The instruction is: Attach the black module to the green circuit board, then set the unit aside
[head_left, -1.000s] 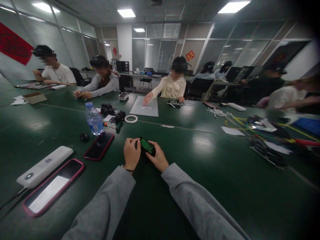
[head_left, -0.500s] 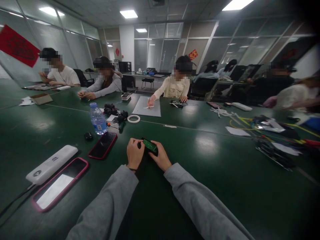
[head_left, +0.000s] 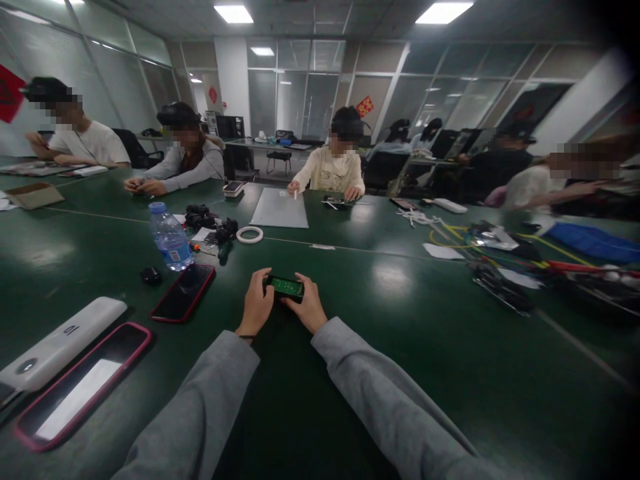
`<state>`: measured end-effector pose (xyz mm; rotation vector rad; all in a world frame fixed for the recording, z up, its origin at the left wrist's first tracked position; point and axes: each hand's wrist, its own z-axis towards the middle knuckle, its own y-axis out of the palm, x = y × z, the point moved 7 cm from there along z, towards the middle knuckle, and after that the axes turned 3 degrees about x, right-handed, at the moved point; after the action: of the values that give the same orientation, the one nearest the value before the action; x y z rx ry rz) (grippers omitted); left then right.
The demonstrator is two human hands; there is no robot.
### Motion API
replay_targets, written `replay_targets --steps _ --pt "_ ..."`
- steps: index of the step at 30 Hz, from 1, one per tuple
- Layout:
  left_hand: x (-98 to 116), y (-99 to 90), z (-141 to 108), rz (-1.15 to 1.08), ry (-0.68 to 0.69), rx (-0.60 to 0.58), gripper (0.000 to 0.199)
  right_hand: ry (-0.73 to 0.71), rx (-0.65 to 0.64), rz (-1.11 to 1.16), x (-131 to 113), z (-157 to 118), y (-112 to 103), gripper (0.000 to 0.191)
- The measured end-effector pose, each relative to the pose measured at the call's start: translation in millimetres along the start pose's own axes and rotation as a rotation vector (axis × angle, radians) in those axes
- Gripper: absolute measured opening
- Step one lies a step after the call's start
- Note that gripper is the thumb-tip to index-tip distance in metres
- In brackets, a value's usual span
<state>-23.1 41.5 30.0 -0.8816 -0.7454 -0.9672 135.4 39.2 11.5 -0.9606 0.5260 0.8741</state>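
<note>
Green and black, the small box (head_left: 287,287) has been turned straighter, just below the frame's middle. Its ends are pinched by the fingers of the left hand (head_left: 255,308) and right hand (head_left: 311,308), so its face is shown.

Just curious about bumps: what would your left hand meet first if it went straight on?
Carrying the dark device, the left hand would probably meet the grey board across the table, though depth is unclear.
</note>
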Motion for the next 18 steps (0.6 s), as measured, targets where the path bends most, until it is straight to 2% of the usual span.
replay_targets --steps 2,6,10,18 --pt "-15 5.2 2 -0.158 -0.117 -0.065 0.04 0.0 0.008 -0.031 2 -1 1 0.071" --pt "-32 4.9 4 -0.244 -0.215 -0.052 0.037 -0.029 0.003 -0.08 4 -1 3 0.076" --pt "-33 2.8 4 -0.24 -0.233 -0.048 0.032 0.005 0.039 -0.089 7 -1 0 0.085" --pt "-30 4.4 6 -0.254 -0.191 -0.073 0.033 0.058 0.004 0.046 10 -1 5 0.084"
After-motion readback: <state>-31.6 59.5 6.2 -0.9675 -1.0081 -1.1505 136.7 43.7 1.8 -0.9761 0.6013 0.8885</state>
